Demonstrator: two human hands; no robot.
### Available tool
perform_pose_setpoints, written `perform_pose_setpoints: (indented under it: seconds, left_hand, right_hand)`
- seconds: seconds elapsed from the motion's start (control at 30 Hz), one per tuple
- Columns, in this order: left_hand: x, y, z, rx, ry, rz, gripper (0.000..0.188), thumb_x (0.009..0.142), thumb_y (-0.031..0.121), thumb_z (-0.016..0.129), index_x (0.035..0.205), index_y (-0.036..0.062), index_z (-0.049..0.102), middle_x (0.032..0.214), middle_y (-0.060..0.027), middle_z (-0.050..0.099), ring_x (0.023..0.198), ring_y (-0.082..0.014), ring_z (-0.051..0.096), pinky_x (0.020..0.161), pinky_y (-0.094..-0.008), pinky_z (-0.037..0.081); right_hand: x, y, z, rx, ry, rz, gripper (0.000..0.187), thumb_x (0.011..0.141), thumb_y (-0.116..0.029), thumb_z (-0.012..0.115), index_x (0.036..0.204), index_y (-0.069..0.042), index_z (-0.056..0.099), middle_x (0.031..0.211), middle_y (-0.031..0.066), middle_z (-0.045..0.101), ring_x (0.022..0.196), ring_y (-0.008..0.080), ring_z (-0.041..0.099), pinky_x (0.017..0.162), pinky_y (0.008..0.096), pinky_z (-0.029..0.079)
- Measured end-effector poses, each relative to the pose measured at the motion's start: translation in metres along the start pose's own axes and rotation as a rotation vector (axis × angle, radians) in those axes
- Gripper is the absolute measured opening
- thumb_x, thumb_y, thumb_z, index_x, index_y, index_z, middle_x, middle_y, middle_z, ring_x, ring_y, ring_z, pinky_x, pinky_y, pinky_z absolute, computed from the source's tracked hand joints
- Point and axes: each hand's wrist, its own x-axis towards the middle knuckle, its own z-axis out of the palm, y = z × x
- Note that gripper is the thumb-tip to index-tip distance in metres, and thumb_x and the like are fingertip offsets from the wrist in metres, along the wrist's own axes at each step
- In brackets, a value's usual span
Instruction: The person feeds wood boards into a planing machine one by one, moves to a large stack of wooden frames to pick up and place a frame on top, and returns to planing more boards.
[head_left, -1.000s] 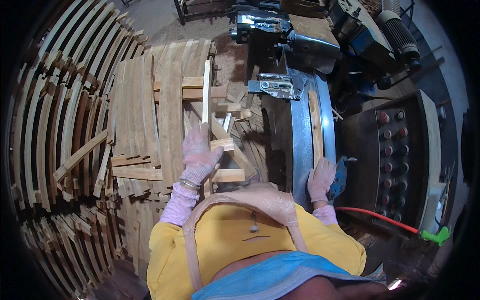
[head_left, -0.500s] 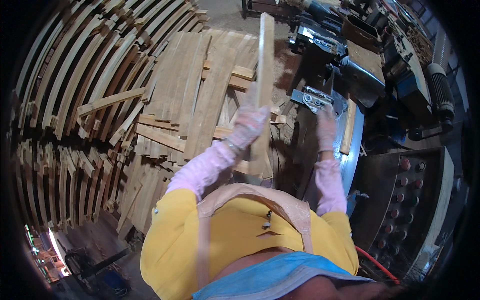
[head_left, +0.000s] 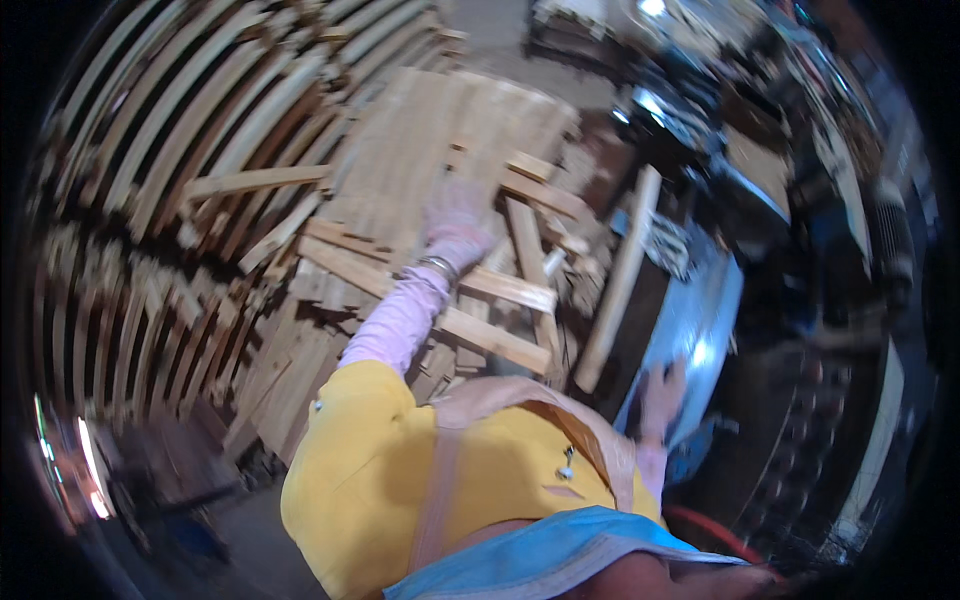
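My left hand [head_left: 457,228], in a pale glove, reaches over a stack of flat wooden boards [head_left: 400,135]. Its fingers look stretched forward, though motion blurs them, and I cannot tell whether they touch a board. My right hand [head_left: 660,395] is low over the near end of a shiny metal machine table [head_left: 690,320], with its fingers apart and nothing seen in them. Along the left side of that table lies a long wooden strip [head_left: 620,280], away from both hands. Short wooden battens [head_left: 505,287] stick out to the right below my left hand.
Tall rows of curved wooden pieces [head_left: 190,120] fill the left side. Ahead on the right stands dark machinery, with a metal fitting [head_left: 668,243] at the table. A dark control panel with buttons [head_left: 800,440] is at my right, and a red hose [head_left: 712,530] runs below it.
My left hand has let go of the long wooden strip it held upright and moved left over the boards. My right hand has drawn back from the machine fitting toward me. The view has shifted.
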Motion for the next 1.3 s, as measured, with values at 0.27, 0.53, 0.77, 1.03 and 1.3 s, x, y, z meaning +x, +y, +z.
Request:
perform_pose_setpoints:
  seconds: [0.27, 0.53, 0.77, 1.03, 1.3]
  left_hand:
    - [0.018, 0.003, -0.002, 0.143, -0.121, -0.043, 0.085, 0.086, 0.029, 0.068, 0.162, 0.0218, 0.03, 0.169, -0.0115, 0.026, 0.159, -0.0309, 0.02, 0.123, -0.0548, 0.025]
    - [0.025, -0.018, -0.015, -0.736, 0.124, 0.092, 0.045, 0.086, 0.016, 0.062, 0.13, 0.0062, 0.065, 0.089, -0.0125, 0.071, 0.088, -0.0301, 0.069, 0.081, -0.0382, 0.055]
    - [-0.028, 0.1, -0.03, -0.898, 0.094, 0.478, 0.042, 0.093, 0.033, 0.068, 0.126, 0.0066, 0.068, 0.124, -0.0193, 0.068, 0.12, -0.0365, 0.063, 0.104, -0.0447, 0.049]
    - [-0.005, 0.008, 0.003, -0.051, -0.002, 0.084, 0.092, 0.085, 0.055, 0.071, 0.158, 0.0097, 0.038, 0.164, -0.0181, 0.034, 0.147, -0.0344, 0.041, 0.122, -0.0416, 0.033]
    - [-0.001, 0.026, -0.032, -0.663, -0.066, 0.016, 0.077, 0.089, 0.029, 0.071, 0.156, 0.0059, 0.04, 0.156, -0.0221, 0.046, 0.144, -0.0358, 0.046, 0.12, -0.0407, 0.036]
  right_hand:
    - [0.124, -0.04, 0.067, -0.399, 0.041, -0.363, 0.058, 0.09, -0.048, 0.071, 0.135, -0.014, 0.064, 0.134, 0.0124, 0.066, 0.12, 0.0377, 0.06, 0.102, 0.0483, 0.046]
    - [0.094, -0.111, 0.102, 0.381, -0.435, -0.131, 0.05, 0.096, -0.033, 0.068, 0.136, -0.003, 0.064, 0.138, 0.0158, 0.067, 0.133, 0.0275, 0.059, 0.112, 0.0339, 0.043]
    - [0.044, -0.212, 0.068, 0.789, -0.564, -0.259, 0.049, 0.104, -0.032, 0.059, 0.139, 0.003, 0.059, 0.122, 0.0067, 0.069, 0.105, 0.0123, 0.062, 0.095, 0.0279, 0.05]
    - [-0.02, -0.039, -0.063, -0.65, -0.034, -0.195, 0.04, 0.089, -0.022, 0.068, 0.124, -0.003, 0.062, 0.117, 0.0154, 0.068, 0.102, 0.0332, 0.063, 0.091, 0.0473, 0.048]
    - [0.153, 0.012, 0.007, -0.857, 0.104, -0.237, 0.035, 0.094, -0.023, 0.061, 0.128, -0.012, 0.065, 0.126, 0.0138, 0.069, 0.124, 0.0372, 0.058, 0.106, 0.0572, 0.041]
